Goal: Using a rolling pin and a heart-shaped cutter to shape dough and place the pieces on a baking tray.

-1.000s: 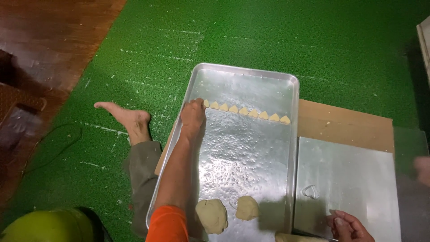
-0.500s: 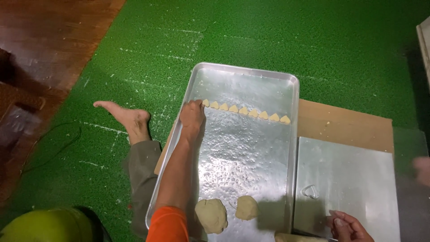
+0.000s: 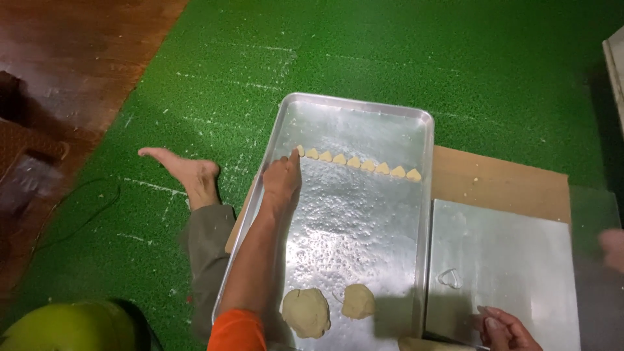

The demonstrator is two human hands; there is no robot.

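Note:
My left hand reaches across a shiny metal baking tray lying on green matting. Its fingertips rest together on the leftmost piece of a row of small heart-shaped dough pieces that runs across the tray. Two flattened dough discs lie at the tray's near end. My right hand sits with curled fingers at the near edge of a flat metal sheet. Whether it holds anything is hidden. A clear heart-shaped cutter lies on that sheet.
A wooden board lies under the sheet and the tray's right side. My bare foot and trouser leg rest on the mat left of the tray. Another person's blurred hand shows at the right edge. A dark wooden floor lies far left.

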